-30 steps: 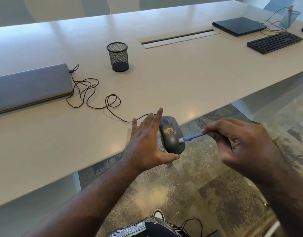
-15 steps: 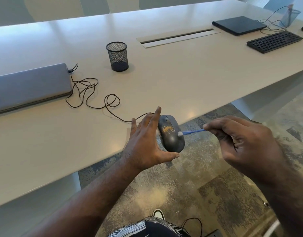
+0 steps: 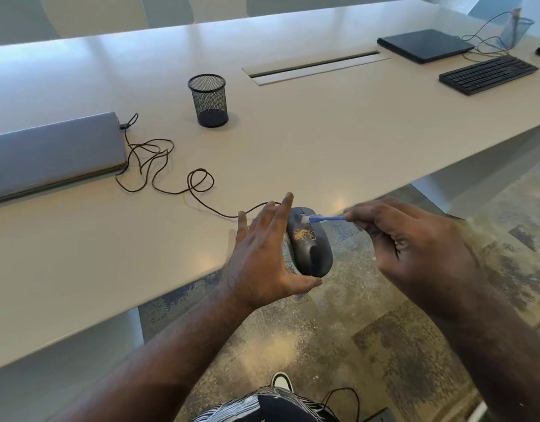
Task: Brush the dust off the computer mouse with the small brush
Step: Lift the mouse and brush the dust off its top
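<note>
A dark grey wired computer mouse [image 3: 311,251] with a patch of yellowish dust on its back is held just past the table's near edge, above the floor. My left hand [image 3: 262,254] holds it between the thumb under its rear and the straight fingers along its left side. My right hand [image 3: 414,248] pinches the handle of a small blue brush [image 3: 326,219]. The brush's white bristles touch the front of the mouse, near the scroll wheel. The mouse's black cable [image 3: 171,175] trails in loops across the table.
On the long white table [image 3: 323,141] lie a closed grey laptop [image 3: 49,153] at the left, a black mesh pen cup [image 3: 208,100], a cable slot [image 3: 314,67], a closed black laptop [image 3: 424,45] and a black keyboard [image 3: 487,74]. Patterned carpet lies below.
The brush tip has moved from the rear right side of the mouse forward to its front near the wheel. My left hand keeps the mouse in the same spot.
</note>
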`<state>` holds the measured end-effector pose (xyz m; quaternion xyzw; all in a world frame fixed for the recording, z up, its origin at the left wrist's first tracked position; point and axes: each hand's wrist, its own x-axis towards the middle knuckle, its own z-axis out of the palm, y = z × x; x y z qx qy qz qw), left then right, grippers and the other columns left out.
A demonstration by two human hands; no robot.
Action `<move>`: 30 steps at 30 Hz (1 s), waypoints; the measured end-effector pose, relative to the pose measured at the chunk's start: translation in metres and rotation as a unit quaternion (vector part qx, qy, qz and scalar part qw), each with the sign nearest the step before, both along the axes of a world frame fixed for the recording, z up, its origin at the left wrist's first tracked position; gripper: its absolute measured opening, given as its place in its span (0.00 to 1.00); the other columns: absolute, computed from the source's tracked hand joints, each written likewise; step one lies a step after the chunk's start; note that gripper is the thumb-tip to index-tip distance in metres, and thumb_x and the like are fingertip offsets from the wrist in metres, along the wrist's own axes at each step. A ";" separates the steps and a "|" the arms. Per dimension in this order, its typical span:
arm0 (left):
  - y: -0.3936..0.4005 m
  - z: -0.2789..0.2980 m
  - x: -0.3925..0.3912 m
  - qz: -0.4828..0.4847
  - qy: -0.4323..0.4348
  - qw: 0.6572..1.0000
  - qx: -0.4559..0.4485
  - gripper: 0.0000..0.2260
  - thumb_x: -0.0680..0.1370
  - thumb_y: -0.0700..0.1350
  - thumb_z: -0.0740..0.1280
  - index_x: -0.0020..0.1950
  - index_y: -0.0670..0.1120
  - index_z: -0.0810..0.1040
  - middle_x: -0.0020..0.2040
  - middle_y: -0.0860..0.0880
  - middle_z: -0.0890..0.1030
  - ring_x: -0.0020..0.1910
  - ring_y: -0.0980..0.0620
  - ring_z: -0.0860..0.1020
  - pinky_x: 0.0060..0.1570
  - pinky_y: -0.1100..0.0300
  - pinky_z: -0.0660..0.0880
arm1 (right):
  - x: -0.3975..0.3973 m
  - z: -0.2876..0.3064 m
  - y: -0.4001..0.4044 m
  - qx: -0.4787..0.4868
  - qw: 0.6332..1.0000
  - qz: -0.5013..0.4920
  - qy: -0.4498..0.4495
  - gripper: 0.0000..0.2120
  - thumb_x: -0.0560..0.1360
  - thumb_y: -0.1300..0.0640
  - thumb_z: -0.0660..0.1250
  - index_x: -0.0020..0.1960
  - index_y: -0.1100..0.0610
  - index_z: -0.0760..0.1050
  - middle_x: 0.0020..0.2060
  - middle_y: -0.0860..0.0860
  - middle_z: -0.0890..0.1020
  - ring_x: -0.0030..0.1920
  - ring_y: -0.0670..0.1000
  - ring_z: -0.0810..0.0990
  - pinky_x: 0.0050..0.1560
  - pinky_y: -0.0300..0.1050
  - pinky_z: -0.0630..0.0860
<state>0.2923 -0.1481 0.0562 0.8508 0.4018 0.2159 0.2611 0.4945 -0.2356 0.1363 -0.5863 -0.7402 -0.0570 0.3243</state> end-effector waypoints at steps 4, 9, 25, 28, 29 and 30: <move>0.001 0.000 -0.002 0.002 0.004 1.000 0.007 0.60 0.61 0.71 0.72 0.80 0.56 0.37 0.79 0.52 0.55 0.79 0.54 0.47 0.76 0.42 0.36 | -0.003 0.000 0.001 -0.028 0.999 -0.008 -0.022 0.13 0.72 0.66 0.71 0.53 0.54 0.81 0.45 0.48 0.84 0.37 0.51 0.81 0.33 0.48 0.80; 0.001 -0.002 -0.005 0.003 0.013 1.000 0.010 0.62 0.61 0.70 0.74 0.79 0.57 0.35 0.79 0.52 0.54 0.79 0.55 0.46 0.75 0.45 0.33 | 0.001 0.006 0.002 -0.012 1.000 -0.011 -0.013 0.13 0.70 0.69 0.72 0.51 0.57 0.82 0.43 0.50 0.84 0.37 0.51 0.82 0.37 0.42 0.80; -0.002 0.002 -0.003 0.005 -0.019 1.000 -0.005 0.63 0.60 0.70 0.75 0.78 0.59 0.31 0.80 0.48 0.58 0.80 0.53 0.50 0.76 0.41 0.36 | -0.013 0.008 0.003 -0.027 0.999 -0.017 -0.019 0.11 0.72 0.67 0.72 0.52 0.57 0.82 0.44 0.49 0.84 0.36 0.50 0.81 0.35 0.41 0.78; -0.002 0.003 -0.004 0.006 -0.017 1.000 -0.002 0.64 0.60 0.69 0.75 0.78 0.60 0.30 0.80 0.47 0.58 0.80 0.52 0.50 0.75 0.40 0.36 | -0.012 0.007 0.004 -0.032 0.999 -0.016 -0.015 0.11 0.71 0.67 0.72 0.51 0.56 0.81 0.42 0.48 0.83 0.35 0.47 0.78 0.35 0.34 0.73; -0.003 0.003 -0.004 0.006 -0.017 1.000 -0.002 0.64 0.60 0.69 0.75 0.77 0.60 0.30 0.79 0.47 0.59 0.80 0.51 0.51 0.75 0.40 0.36 | -0.010 0.007 0.006 -0.025 1.000 -0.017 -0.006 0.10 0.72 0.66 0.71 0.51 0.56 0.81 0.43 0.48 0.83 0.35 0.47 0.78 0.35 0.34 0.73; -0.003 0.003 -0.005 0.006 -0.018 1.000 -0.001 0.64 0.60 0.69 0.76 0.77 0.60 0.30 0.79 0.47 0.59 0.80 0.51 0.51 0.76 0.40 0.36 | -0.009 0.008 0.007 -0.017 1.000 -0.020 0.002 0.09 0.73 0.66 0.70 0.51 0.56 0.81 0.43 0.48 0.83 0.37 0.48 0.79 0.36 0.37 0.76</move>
